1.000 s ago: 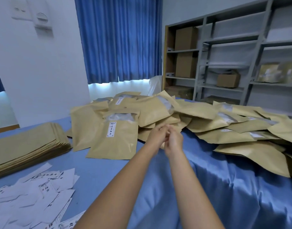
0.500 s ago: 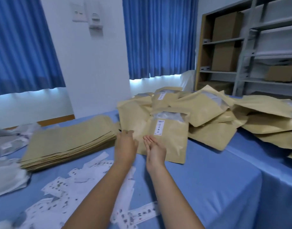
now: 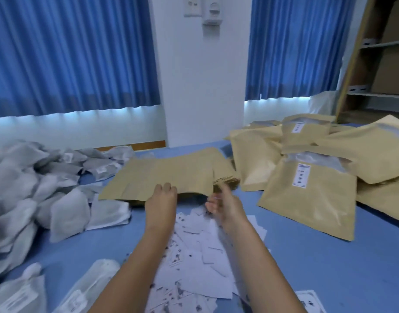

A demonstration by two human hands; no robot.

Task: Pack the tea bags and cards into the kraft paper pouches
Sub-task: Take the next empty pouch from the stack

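A left hand [image 3: 161, 201] grips the top kraft pouch [image 3: 171, 175] by its near edge; the blurred right hand's [image 3: 226, 207] grip is unclear.

Curtains: blue, pleated; left curtain [image 3: 69, 53] and right curtain [image 3: 293, 46] are hung either side of the pillar
Pillar [image 3: 203, 86]: white; switch plate [image 3: 192, 6] mounted high up
Shelf [image 3: 352, 64]: set far right; boxes [image 3: 392, 71] stored on it
Cloth [image 3: 329, 267]: blue; spread over the table

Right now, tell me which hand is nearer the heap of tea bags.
Left. The left hand holds the near edge of the flat pouch stack, just right of the tea bag heap; the right hand is farther right, by the cards.
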